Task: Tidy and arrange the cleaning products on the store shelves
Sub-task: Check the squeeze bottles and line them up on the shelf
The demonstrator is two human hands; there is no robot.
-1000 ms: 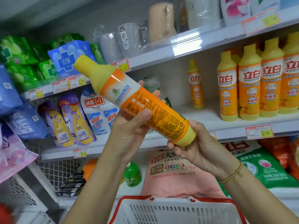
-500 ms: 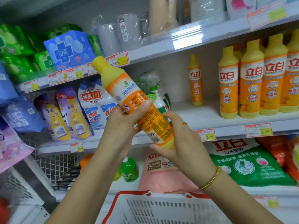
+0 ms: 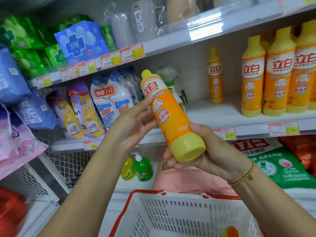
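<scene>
I hold a yellow and orange dish soap bottle [image 3: 168, 115] in front of the middle shelf [image 3: 222, 115], its cap pointing up and away, its base towards me and its front label showing. My right hand [image 3: 210, 154] grips the base from below and the right. My left hand [image 3: 135, 120] touches the label side with fingers nearly straight. On the shelf stand a small matching bottle [image 3: 215, 76] and a row of larger matching bottles [image 3: 280, 74] at the right.
A white basket with a red rim [image 3: 164, 192] sits below my hands, an orange item [image 3: 231, 231] in it. White twin-pack bottles [image 3: 111, 98] and purple pouches [image 3: 80, 110] fill the left shelf. Green pump bottles [image 3: 142, 168] and detergent bags [image 3: 277, 165] lie below.
The bottle has turned from lying tilted with its back label up to nearly upright with its front label facing me. My right hand moved round its base, and my left hand's fingers straightened.
</scene>
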